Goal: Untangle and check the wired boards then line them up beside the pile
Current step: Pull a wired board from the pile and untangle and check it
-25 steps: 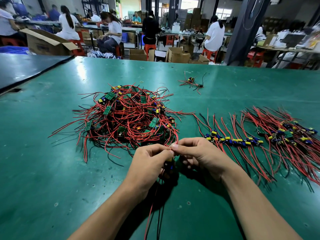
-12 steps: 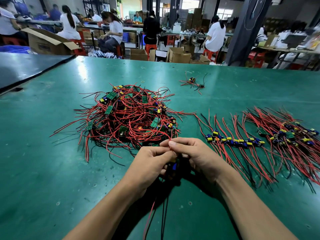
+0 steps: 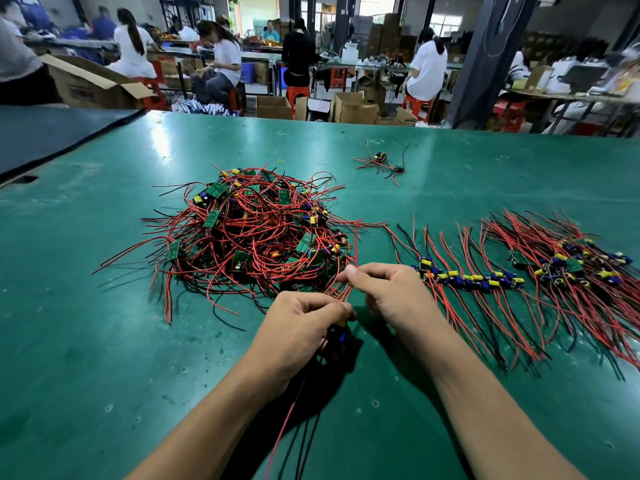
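Note:
A tangled pile (image 3: 256, 237) of small green boards with red and black wires lies on the green table (image 3: 104, 341). Just in front of it my left hand (image 3: 298, 330) grips one wired board (image 3: 337, 337), mostly hidden under the fingers; its red and black leads trail toward me. My right hand (image 3: 391, 292) pinches red wires that rise from that board at the pile's near edge. To the right, a row of boards (image 3: 467, 277) lies lined up with wires fanned out.
A denser heap of sorted boards (image 3: 575, 265) lies at the far right. A couple of loose wired boards (image 3: 381, 161) sit farther back. Beyond the table's far edge, seated people, cardboard boxes and red stools fill the workshop. A dark mat (image 3: 52, 133) lies at left.
My hands have drawn apart slightly: the right hand has lifted and pulled red wires upward, while the left keeps hold of the board. The camera view has shifted a little.

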### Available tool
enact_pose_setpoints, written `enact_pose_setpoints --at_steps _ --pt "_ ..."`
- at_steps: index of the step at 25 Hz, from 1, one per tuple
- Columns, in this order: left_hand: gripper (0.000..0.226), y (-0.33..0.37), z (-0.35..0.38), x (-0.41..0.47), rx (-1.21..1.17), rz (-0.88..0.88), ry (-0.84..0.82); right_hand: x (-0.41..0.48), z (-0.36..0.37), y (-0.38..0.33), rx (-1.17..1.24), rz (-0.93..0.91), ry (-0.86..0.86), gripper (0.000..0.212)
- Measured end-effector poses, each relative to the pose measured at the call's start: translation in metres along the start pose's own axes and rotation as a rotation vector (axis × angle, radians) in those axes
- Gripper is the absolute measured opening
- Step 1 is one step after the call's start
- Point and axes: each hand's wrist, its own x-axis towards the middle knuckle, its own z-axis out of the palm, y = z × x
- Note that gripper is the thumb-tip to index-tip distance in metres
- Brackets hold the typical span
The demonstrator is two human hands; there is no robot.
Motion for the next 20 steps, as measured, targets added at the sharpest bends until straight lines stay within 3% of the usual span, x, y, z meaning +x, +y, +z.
enact_pose_setpoints --at_steps 3,8,12,16,20 --pt "0.017 0.000 0.001 0.001 0.034 0.002 0.018 0.002 0.008 0.000 0.027 -0.041 0.094 0.025" --pt "0.017 0.000 -0.002 -0.001 0.016 0.001 -0.063 0.003 0.010 -0.013 0.624 0.287 -0.089 0.034" --pt "0.028 0.003 -0.003 -0.002 -0.151 -0.023 -0.154 0.001 0.004 -0.018 0.798 0.406 -0.171 0.019" --pt "0.017 0.000 -0.003 -0.001 -0.160 -0.008 -0.128 0.000 0.002 -0.015 0.743 0.410 -0.264 0.020" --pt "0.016 0.001 -0.002 -0.002 -0.132 0.029 -0.064 -0.004 0.008 -0.006 0.377 0.224 -0.327 0.029"
